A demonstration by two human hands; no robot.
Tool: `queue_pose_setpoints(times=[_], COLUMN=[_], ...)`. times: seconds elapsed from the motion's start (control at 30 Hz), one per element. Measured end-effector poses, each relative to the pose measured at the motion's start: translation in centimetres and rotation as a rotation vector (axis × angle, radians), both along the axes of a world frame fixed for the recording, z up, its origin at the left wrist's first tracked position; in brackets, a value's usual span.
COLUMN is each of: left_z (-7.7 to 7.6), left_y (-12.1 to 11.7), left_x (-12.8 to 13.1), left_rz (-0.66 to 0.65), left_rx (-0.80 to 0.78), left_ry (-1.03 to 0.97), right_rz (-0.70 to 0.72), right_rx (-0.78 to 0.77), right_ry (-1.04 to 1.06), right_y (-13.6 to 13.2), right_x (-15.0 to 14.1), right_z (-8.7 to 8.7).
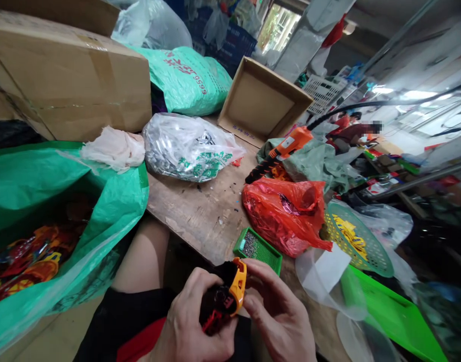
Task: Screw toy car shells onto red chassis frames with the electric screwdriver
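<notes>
Both my hands are low in the head view, over my lap. My left hand (pixel 195 322) wraps around a small plastic toy part (pixel 225 296), black and red with an orange-yellow piece on its right side. My right hand (pixel 279 314) holds the same part from the right, thumb and fingers curled against the orange piece. Just beyond my hands, at the wooden table's edge, lies a small green tray (pixel 270 251) with a heap of small metal screws in it.
On the wooden table (pixel 200 211) lie an orange electric screwdriver (pixel 281 151), a red plastic bag (pixel 287 213), a clear bag of parts (pixel 188 148), an open cardboard box (pixel 258 100), and a green sieve (pixel 357 241). A green sack (pixel 64 201) of toy parts stands left.
</notes>
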State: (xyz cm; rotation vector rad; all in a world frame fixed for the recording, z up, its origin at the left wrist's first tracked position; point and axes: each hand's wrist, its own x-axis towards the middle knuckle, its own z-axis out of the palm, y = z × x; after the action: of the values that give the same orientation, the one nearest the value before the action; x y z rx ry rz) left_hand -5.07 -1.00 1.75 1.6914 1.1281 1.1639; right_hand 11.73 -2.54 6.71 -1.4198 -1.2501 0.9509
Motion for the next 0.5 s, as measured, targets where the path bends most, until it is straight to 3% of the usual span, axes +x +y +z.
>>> queue_pose_setpoints(times=[0.07, 0.2, 0.4, 0.5], left_z=[1.0, 2.0, 1.5, 1.2], left_y=[0.0, 0.0, 1.0, 1.2], left_x=[0.2, 0.3, -0.6, -0.9], left_rz=[-0.021, -0.064, -0.246, -0.299], left_rx=[-0.176, -0.455, -0.617, -0.676], left_ry=[-0.101, -0.21, -0.281, -0.408], right_rz=[0.016, 0.178, 0.223, 0.22], right_rx=[0.009, -0.123, -0.189, -0.244], right_ry=[-0.005, 0.117, 0.182, 0.175], right_y=[0.8, 2.6, 4.2, 4.7], right_x=[0.4, 1.0, 1.1, 0.6], right_z=[0.4, 0.8, 0.6, 0.6])
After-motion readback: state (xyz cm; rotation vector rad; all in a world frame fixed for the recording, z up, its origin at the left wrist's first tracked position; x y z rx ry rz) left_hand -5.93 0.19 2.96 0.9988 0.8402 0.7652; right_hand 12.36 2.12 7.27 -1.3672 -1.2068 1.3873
